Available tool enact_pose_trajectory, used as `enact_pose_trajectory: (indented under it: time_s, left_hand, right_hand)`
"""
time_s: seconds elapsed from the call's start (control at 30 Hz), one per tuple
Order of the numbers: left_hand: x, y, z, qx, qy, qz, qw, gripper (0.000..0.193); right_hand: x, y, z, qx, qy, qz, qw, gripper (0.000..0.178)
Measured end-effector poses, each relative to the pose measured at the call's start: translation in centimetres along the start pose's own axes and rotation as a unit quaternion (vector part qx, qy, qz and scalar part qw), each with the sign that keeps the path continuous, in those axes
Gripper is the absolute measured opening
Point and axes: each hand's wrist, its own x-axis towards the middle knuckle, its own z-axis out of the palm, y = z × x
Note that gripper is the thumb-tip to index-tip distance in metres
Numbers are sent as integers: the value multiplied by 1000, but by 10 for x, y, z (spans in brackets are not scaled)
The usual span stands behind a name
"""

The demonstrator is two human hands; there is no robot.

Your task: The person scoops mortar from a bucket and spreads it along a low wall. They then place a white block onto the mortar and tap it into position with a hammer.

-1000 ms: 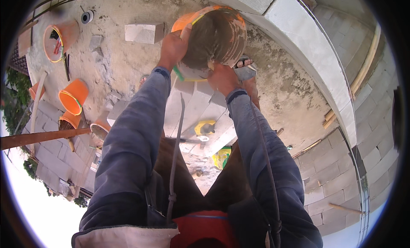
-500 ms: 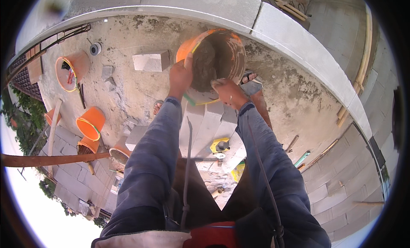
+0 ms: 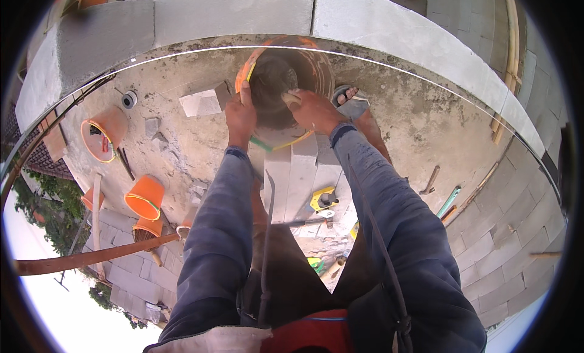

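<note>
An orange bucket (image 3: 245, 75), its inside coated with grey mortar (image 3: 272, 79), tilts toward me beyond the blocks in front of me. My left hand (image 3: 241, 117) grips the near left part of its rim, thumb up along the edge. Inside the bucket's mouth, my right hand (image 3: 317, 111) is closed round the handle of what looks like a trowel (image 3: 291, 98). Its blade is down in the dark, blurred mortar and barely shows. Pale blocks (image 3: 302, 170) lie just below the bucket. A sandalled foot (image 3: 348, 96) stands at its right side.
A curved wall of pale blocks (image 3: 377, 31) runs across the far side, with a white string (image 3: 213, 48) along it. At left are a loose block (image 3: 204, 102), a spool (image 3: 129, 99) and several orange buckets (image 3: 146, 195). A yellow tool (image 3: 323, 198) and a hammer (image 3: 430, 179) lie nearer.
My view has shifted, so the bucket and both hands appear a little further left. The right hand has moved deeper into the bucket's mouth; the left keeps its hold on the rim.
</note>
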Motion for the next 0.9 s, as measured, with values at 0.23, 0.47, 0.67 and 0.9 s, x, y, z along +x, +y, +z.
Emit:
enact_pose_trajectory:
  time_s: [0.23, 0.47, 0.67, 0.9]
  left_hand:
    - [-4, 11, 3, 5, -2, -13, 1000, 75]
    - [-2, 7, 4, -7, -14, -12, 1000, 75]
    - [5, -3, -5, 54, -10, -20, 998, 76]
    - [-9, 27, -2, 38, -31, 12, 999, 74]
  right_hand:
    - [-9, 23, 29, -126, -72, 80, 986, 36]
    - [-2, -26, -7, -121, -25, 51, 991, 37]
    - [-30, -19, 36, -218, -46, -43, 974, 35]
    - [-4, -26, -21, -207, 1, -56, 977, 40]
